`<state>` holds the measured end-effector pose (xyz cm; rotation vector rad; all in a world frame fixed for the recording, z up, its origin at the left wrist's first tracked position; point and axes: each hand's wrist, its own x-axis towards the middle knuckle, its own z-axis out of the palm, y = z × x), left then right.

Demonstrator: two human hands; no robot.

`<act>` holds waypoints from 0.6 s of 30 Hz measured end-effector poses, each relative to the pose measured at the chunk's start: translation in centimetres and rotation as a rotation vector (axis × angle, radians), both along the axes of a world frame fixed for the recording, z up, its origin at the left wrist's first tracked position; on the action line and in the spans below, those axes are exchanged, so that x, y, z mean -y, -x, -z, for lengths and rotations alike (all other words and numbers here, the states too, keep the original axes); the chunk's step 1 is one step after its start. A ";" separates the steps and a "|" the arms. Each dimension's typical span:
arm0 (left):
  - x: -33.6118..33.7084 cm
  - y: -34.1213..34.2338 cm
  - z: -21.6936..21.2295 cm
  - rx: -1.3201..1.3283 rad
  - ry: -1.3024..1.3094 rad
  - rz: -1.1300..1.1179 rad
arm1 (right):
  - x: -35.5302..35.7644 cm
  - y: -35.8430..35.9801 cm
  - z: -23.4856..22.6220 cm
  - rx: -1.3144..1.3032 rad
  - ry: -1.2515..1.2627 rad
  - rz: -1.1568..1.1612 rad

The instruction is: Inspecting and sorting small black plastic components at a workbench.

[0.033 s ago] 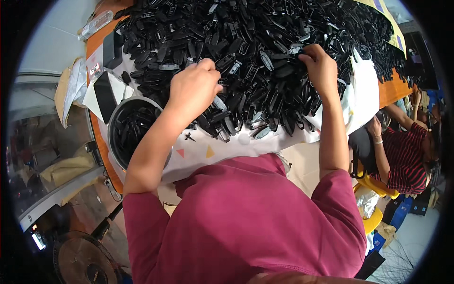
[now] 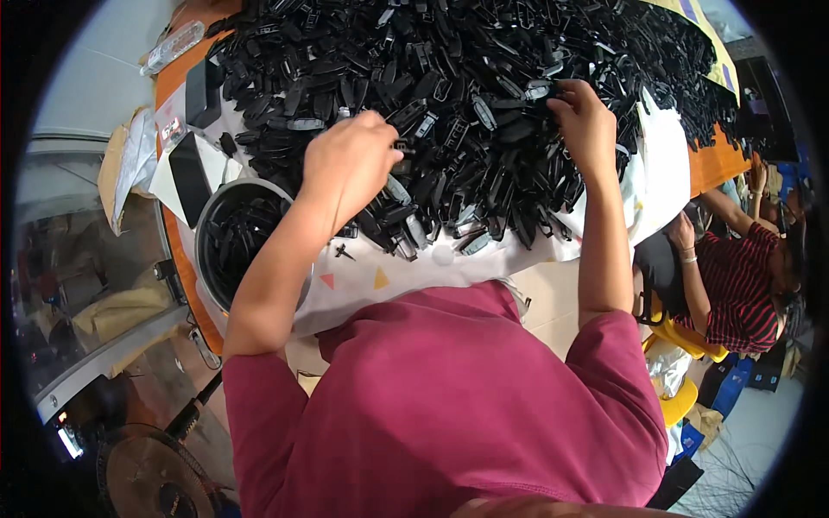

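A wide heap of small black plastic parts [image 2: 449,129], some with shiny grey faces, covers the far part of the table. Over the heap's near left side is my left hand [image 2: 350,160], closed with curled fingers. A dark piece shows beside its thumb, but I cannot make out what the fingers grip. My right hand [image 2: 587,121] reaches over the right side of the heap, thumb and fingers drawn together in a pinch. Whatever it holds is hidden. Next to its fingertips lies a grey-faced part [image 2: 539,90].
A round grey bucket [image 2: 199,250] of black parts stands by my left forearm. Behind it are a dark phone-like slab [image 2: 190,173] and a black box [image 2: 203,93]. A clear bottle [image 2: 173,47] lies at the far left. Another person [image 2: 734,285] sits at right.
My left hand has shifted slightly left and down, uncovering a little more of the dark piece beside its thumb. My right hand stays almost in place.
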<state>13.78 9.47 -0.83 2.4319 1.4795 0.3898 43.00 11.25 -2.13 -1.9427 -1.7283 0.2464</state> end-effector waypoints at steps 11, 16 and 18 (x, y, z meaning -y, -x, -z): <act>0.4 0.6 -1.5 1.351 1.050 -0.402 | 1.7 3.6 -3.3 -1.172 0.144 -0.077; 0.7 -0.4 -0.9 1.290 0.989 -0.160 | 2.2 5.8 -3.2 -1.279 0.240 -0.205; 0.6 -1.3 -0.6 1.288 0.934 -0.177 | 2.7 7.9 -3.4 -1.224 0.203 -0.263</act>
